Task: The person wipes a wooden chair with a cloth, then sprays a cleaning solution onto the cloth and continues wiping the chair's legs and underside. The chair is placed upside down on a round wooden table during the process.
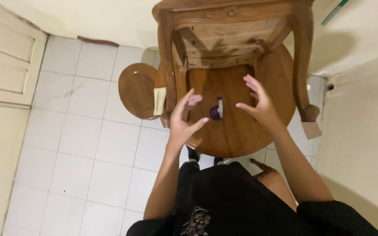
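white door (7,61) upper left | small round wooden stool (137,91) left of centre | left hand (183,118) spread, empty | purple bottle (216,111) on round wooden counter (241,131), centre frame, between both hands | right hand (259,102) spread, empty | overturned wooden chair (237,30) top centre

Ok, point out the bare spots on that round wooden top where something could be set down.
Bare wood lies near the round top's front edge, below the purple object, between left hand and right hand. Crowded farther back, where the upturned wooden frame rests.
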